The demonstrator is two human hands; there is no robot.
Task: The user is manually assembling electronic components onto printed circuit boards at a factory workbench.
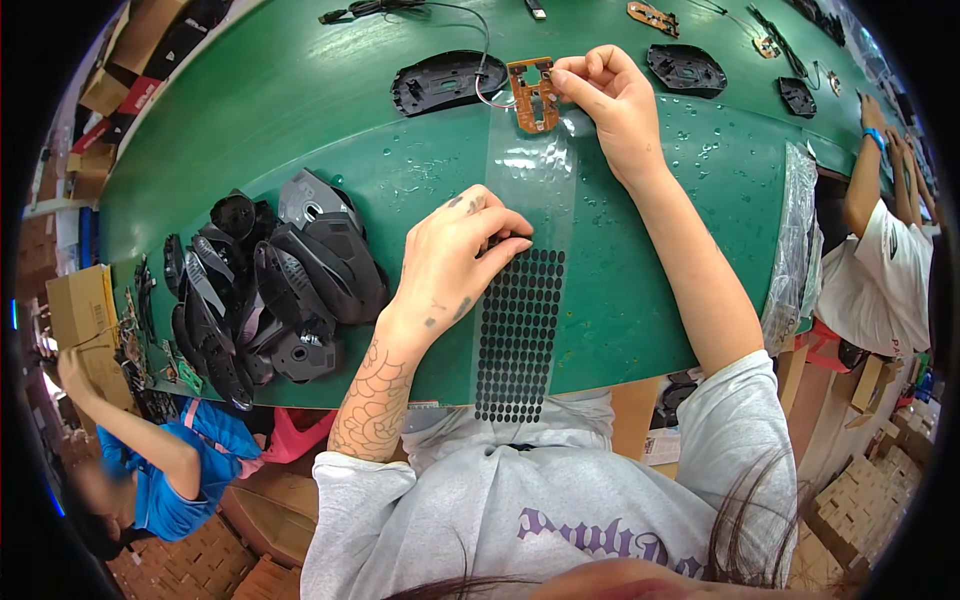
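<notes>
Circuit board (536, 97), one, orange-brown, with cut-outs: above the far end of the clear strip, over the green desk (410, 170); whether it touches the strip, cannot tell
Right hand (612, 105): pinching the board at its right edge between thumb and fingers
Thin wires (487, 100): looping from the board's left side toward the mouse shell beside it
Left hand (465, 250), tattooed on hand and forearm: thumb and index fingertip close together, a narrow pinch, at the top rows of dots; whether a dot sits between them, cannot tell
Black dots (518, 340), oval, in close rows: on the clear strip (533, 165), which runs from below the board to past the desk's near edge
Mouse shell (440, 85), black: just left of the board, a dark cable (487, 32) reaching it from the far side
Second mouse shell (686, 70), black: right of the right hand
Second circuit board (653, 18), orange-brown: beyond that shell
Pile of mouse covers (275, 285), black and grey: on the desk, left of the left forearm
Plastic bag (790, 245), clear, crumpled: along the desk's right side
Person in blue (190, 465): lower left, arm raised
Person in white (880, 270): far right, arms reaching over the desk
</notes>
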